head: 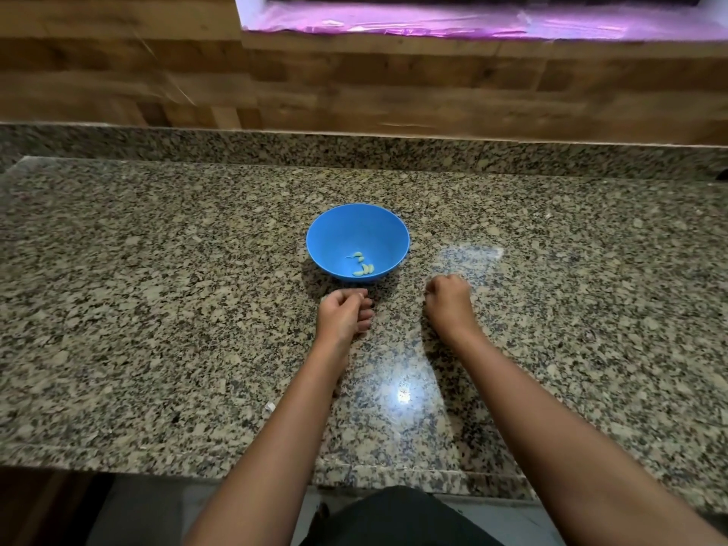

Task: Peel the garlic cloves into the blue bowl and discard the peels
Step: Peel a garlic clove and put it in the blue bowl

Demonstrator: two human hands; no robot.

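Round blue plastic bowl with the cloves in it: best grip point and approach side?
Pinch the near rim of the round blue plastic bowl, coming from the person's side. It sits upright and open, walls flare outward, and the peeled garlic cloves lie low inside, clear of the rim.

Speckled granite counter (157, 309) under wood-panel wall (118, 72); pink-lit window ledge (433, 21).

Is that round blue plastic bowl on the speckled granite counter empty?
Not empty: the upright blue plastic bowl holds a few pale peeled garlic cloves at its bottom.
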